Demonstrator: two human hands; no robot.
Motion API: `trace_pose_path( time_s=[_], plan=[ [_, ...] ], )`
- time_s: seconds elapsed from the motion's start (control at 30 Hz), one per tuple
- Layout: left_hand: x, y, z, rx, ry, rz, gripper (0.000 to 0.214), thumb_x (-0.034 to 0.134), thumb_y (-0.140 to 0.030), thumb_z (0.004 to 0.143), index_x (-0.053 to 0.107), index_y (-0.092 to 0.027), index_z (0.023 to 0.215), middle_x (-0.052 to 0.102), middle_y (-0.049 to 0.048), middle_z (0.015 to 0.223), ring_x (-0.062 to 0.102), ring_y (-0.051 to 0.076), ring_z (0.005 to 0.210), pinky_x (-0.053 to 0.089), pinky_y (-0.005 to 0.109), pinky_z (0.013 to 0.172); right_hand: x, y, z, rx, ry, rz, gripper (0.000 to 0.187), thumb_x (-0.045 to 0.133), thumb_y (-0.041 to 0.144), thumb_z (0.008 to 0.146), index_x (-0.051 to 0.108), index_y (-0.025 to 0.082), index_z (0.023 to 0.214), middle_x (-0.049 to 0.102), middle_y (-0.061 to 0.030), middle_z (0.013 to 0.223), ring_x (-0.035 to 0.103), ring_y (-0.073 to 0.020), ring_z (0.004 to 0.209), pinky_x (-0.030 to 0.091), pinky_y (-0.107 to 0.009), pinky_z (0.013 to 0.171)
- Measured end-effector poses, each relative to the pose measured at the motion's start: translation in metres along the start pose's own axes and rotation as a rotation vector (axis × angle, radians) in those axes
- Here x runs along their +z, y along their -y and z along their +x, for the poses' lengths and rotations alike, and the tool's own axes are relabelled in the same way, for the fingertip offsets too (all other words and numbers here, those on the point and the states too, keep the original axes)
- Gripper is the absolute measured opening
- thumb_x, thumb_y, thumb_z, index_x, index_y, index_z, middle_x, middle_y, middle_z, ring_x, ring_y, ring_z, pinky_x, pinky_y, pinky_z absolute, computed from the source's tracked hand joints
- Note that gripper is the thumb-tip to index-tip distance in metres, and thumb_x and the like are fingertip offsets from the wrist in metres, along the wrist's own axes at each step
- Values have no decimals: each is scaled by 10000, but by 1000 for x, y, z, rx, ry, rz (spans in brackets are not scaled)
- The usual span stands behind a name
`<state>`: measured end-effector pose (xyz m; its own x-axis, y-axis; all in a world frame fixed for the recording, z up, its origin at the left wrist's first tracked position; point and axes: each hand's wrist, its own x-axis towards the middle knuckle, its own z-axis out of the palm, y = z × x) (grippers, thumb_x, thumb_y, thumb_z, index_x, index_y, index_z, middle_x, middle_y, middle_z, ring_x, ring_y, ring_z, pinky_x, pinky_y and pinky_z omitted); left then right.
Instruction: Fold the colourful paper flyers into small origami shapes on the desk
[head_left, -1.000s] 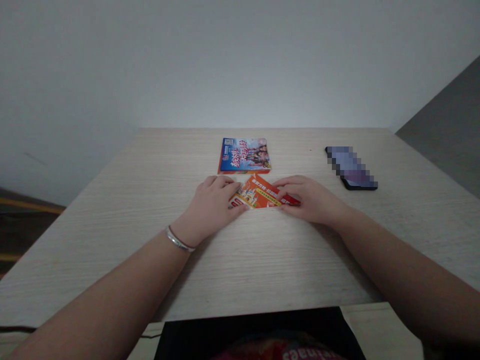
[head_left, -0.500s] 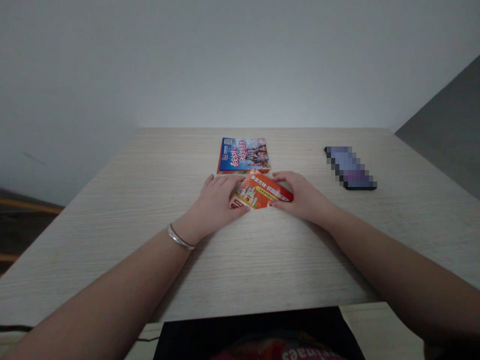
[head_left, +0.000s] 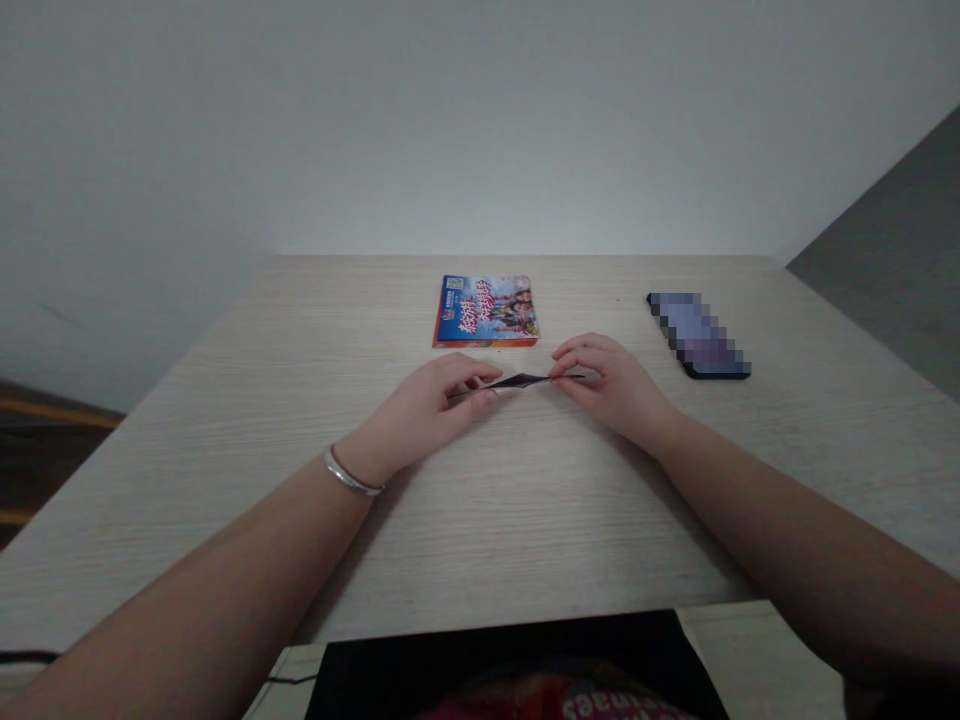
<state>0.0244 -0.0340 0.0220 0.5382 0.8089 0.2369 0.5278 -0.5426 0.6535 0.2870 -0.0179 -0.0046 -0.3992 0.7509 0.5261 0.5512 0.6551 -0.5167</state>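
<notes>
A thin printed leaflet (head_left: 523, 381) is held between my two hands just above the table, turned nearly edge-on, so its printed face is hidden. It looks creased, with a slight bulge near its middle. My left hand (head_left: 431, 405) pinches its left end between thumb and fingers. At the opposite end, my right hand (head_left: 611, 380) grips it with thumb and fingertips. Right behind it lies a small stack of leaflets (head_left: 491, 308), blue and picture-printed on top, with orange edges showing underneath.
A phone (head_left: 701, 340) with a blurred screen lies to the right on the pale wood-grain table (head_left: 495, 520). A wall (head_left: 480, 130) stands behind the table. At the near edge is a black surface (head_left: 397, 660) with a red printed item (head_left: 540, 700) on it.
The leaflet has tipped from showing its orange printed face to almost edge-on. Both hands have turned with it and keep hold of its ends. The stack and phone stay put.
</notes>
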Motion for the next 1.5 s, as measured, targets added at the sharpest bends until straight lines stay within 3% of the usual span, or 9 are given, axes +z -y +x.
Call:
trace_pose_path(
  time_s=[0.23,0.5,0.77,0.9,1.03,1.17,1.27,1.37,1.5],
  plan=[
    [-5,1,1,-99,34,42,399,421,-445,964,678,-174,824,639,18,741,555,141,684,439,271,624,-5,2,2,56,40,-49,115,608,162,843,696,234,825,695,-42,837,639,-198,825,534,-376,771],
    [-2,-3,3,-237,147,-275,313,533,-387,889,705,-207,1078,737,47,1039,653,184,884,532,368,824,-1,1,0,61,42,-40,144,586,187,878,714,252,888,715,-40,915,651,-200,872,542,-367,766],
    [2,0,1,-129,-2,26,266,483,-311,931,696,-199,1043,733,31,957,651,158,775,493,291,706,-3,12,0,-100,10,-106,520,635,176,837,525,271,1337,612,-97,1305,561,-257,1199,454,-475,1026],
    [5,3,1,-134,4,2,239,518,-288,902,679,-195,1051,702,22,882,614,142,710,492,276,653,-3,21,1,-197,-1,-171,319,640,189,841,625,299,1140,649,-55,1225,532,-258,1240,413,-486,1070],
    [6,5,0,-151,-55,-47,532,522,-275,892,435,-187,1410,626,19,829,575,135,646,493,272,591,-4,23,1,-263,104,-148,104,596,176,865,646,267,866,699,-29,1055,587,-229,1149,460,-441,1014],
    [1,5,-1,-127,-43,18,815,490,-200,875,79,-231,1578,634,59,964,579,154,685,524,309,641,-7,22,-2,-252,256,-155,255,553,121,860,667,241,1053,700,-55,1056,630,-218,1034,505,-426,946],
    [-5,2,-2,-68,-27,119,711,490,-173,852,305,-259,1533,616,82,1132,596,173,813,537,341,759,-9,19,-4,-226,305,-194,382,522,82,854,668,242,1169,680,-79,1073,624,-224,1014,521,-427,911],
    [-11,2,-2,-62,20,123,436,465,-192,875,639,-232,1274,605,88,1122,609,183,878,542,351,799,-8,10,-7,-211,350,-129,345,516,68,846,721,268,1038,682,-62,1045,632,-208,1024,531,-397,905],
    [-14,14,-2,-1,7,140,402,435,-156,899,671,-225,1218,599,88,1192,586,216,1108,493,407,991,-5,-8,-9,-182,359,42,302,540,37,785,717,243,916,714,-48,1025,650,-188,1051,518,-382,954]
  ],
)
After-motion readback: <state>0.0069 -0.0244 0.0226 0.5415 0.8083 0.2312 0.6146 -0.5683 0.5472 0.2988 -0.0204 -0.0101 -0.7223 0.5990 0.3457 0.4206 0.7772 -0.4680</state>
